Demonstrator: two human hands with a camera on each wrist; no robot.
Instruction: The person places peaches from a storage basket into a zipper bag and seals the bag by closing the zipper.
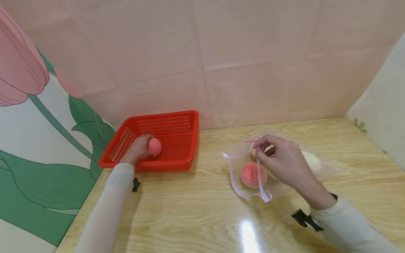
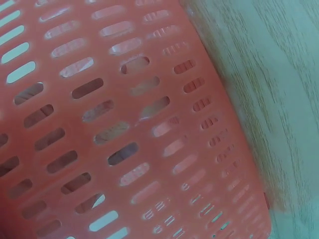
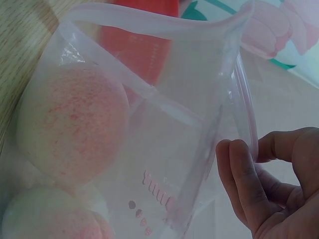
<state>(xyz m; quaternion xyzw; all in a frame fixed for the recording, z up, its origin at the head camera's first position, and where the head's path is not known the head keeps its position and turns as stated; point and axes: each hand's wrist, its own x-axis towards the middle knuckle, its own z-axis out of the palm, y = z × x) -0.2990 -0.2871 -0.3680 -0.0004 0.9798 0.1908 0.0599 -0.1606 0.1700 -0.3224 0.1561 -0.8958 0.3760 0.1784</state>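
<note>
My left hand point(image 1: 138, 148) reaches over the near rim of a red plastic basket point(image 1: 169, 164) and grips a pink peach point(image 1: 155, 147) inside it. The left wrist view is filled by the slotted basket wall point(image 2: 114, 144); the hand shows only in bits through the slots. On the right, my right hand point(image 1: 282, 160) pinches the edge of a clear zip bag point(image 3: 164, 114) between thumb and fingers. The bag's mouth gapes toward the left. Inside lie a pink-speckled peach point(image 3: 75, 124) near the mouth and paler peaches point(image 1: 311, 161) deeper in, partly hidden by the hand.
Both the basket and the bag are on a wood-grain table point(image 1: 177, 211). A pink sheet point(image 1: 246, 63) hangs behind the table, with a flower-printed panel point(image 1: 41, 140) at the left and a pale wall point(image 1: 383, 98) at the right.
</note>
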